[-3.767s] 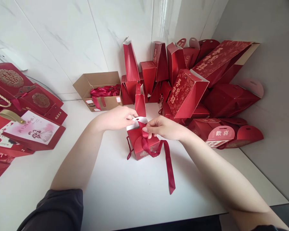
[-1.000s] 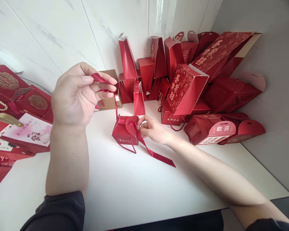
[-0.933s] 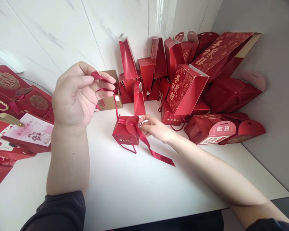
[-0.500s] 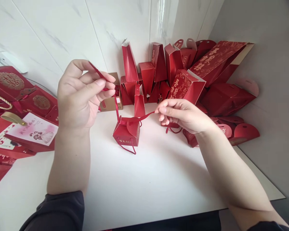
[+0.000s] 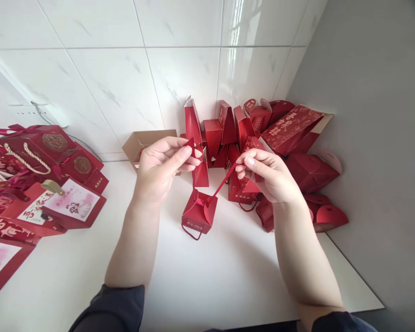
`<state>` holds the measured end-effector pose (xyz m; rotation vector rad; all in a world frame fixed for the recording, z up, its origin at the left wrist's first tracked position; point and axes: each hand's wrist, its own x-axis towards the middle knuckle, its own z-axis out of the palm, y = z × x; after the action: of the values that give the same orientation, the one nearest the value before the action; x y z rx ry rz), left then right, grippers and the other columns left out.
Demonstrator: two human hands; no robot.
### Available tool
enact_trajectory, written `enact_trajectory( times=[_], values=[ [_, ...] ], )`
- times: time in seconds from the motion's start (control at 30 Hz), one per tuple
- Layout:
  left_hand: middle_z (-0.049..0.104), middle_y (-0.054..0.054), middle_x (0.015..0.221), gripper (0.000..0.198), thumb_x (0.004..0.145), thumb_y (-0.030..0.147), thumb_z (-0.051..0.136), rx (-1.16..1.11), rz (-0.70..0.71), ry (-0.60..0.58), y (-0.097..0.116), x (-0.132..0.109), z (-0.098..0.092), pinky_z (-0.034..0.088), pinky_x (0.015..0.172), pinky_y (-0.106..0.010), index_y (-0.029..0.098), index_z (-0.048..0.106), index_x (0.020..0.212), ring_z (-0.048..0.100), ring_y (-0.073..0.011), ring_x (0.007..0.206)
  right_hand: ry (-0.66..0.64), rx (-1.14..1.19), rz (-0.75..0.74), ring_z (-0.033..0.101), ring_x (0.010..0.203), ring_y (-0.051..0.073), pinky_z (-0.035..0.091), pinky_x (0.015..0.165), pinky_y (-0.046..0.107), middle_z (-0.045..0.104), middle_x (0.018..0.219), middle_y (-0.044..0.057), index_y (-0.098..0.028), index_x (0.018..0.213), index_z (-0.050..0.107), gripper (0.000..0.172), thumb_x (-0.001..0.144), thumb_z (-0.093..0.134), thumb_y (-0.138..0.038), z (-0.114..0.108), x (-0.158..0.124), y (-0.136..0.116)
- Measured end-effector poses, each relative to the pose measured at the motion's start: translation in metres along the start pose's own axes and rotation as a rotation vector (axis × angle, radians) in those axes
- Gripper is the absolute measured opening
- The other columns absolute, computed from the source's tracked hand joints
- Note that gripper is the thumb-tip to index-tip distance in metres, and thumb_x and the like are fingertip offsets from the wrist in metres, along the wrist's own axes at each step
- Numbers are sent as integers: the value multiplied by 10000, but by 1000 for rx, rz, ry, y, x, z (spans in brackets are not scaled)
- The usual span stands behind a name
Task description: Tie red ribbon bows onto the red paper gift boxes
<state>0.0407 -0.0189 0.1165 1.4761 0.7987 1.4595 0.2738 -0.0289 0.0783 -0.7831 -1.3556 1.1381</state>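
Note:
A small red gift box (image 5: 199, 214) with a cord handle stands on the white table (image 5: 228, 286), in front of and below both hands. Red ribbon (image 5: 223, 183) comes out of its folded top in two lengths. My left hand (image 5: 166, 166) pinches one length between thumb and fingers, above and to the left of the box. Between the closed fingertips of my right hand (image 5: 264, 170) is the other length, stretched slantwise up from the top. Part of the left length is hidden behind the fingers.
Several red boxes (image 5: 212, 133) stand in a cluster against the tiled wall (image 5: 103, 87). More red boxes (image 5: 311, 170) lean by the grey side wall (image 5: 383, 138). An open brown carton (image 5: 152, 138) sits behind my left hand. Decorated gift boxes (image 5: 69, 203) are piled at the left.
The view has tilted up and shifted. My hands have come closer together, the left one lower toward the box. Both still hold the ribbon lengths.

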Motion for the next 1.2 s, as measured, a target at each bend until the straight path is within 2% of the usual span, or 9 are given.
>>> enact_trajectory(
  times=[0.17,0.27,0.43,0.57,0.7,0.8,1.0,1.07,1.2],
  values=[
    [723,-5,744,137,777,330,755,-50,-24,-89,-3,2,10,425,465,-214,221,705,841,566,-78,517,-177,208,67,691,806,188,559,781,345,737,901,64,-196,934,736,173,838,634,-297,7,3,-4],
    [722,0,735,136,779,367,752,-74,-27,-128,-7,2,12,409,475,-235,246,713,826,525,-82,504,-197,264,68,691,733,160,564,716,305,741,881,41,-224,951,732,186,775,732,-284,11,5,4],
    [721,-32,833,155,774,409,751,-83,48,-198,-7,2,23,527,670,-300,256,725,765,655,-168,779,-192,275,76,461,404,94,375,418,221,564,498,-25,-190,735,666,298,815,691,-476,21,11,12],
    [707,-46,1065,73,807,310,737,-186,34,-257,-7,0,36,578,763,-327,241,737,783,681,-170,841,-344,380,27,373,411,74,317,443,217,476,475,-48,-178,743,660,281,900,621,-406,30,12,9],
    [724,-50,1085,81,853,278,687,-339,-93,-343,-11,-4,44,618,573,-320,198,705,855,693,-138,597,-487,416,-36,427,463,91,354,485,238,505,539,-32,-169,817,669,268,958,544,-360,32,9,11],
    [739,-13,851,101,854,283,686,-439,-183,-355,-13,-6,47,613,474,-308,183,687,863,688,-155,513,-525,382,-19,453,501,103,367,509,251,521,572,-20,-163,836,659,275,980,509,-342,31,8,16],
    [701,10,706,66,842,243,700,-433,-199,-292,-18,-4,50,598,435,-304,195,723,881,677,-166,470,-451,265,19,472,538,107,365,518,256,545,621,-13,-178,773,596,290,991,493,-339,28,4,17],
    [714,7,707,58,836,232,709,-364,-117,-215,-20,-3,52,607,499,-286,199,726,881,691,-155,525,-323,155,-8,471,578,103,372,535,250,547,686,-15,-193,830,597,238,990,498,-340,29,2,14],
    [756,-4,805,204,804,220,749,-122,26,28,-25,-1,56,593,811,-270,221,712,1004,730,-160,825,7,-125,-161,440,648,107,381,606,255,505,741,-22,-212,887,594,154,958,563,-345,31,0,7]
  ],
)
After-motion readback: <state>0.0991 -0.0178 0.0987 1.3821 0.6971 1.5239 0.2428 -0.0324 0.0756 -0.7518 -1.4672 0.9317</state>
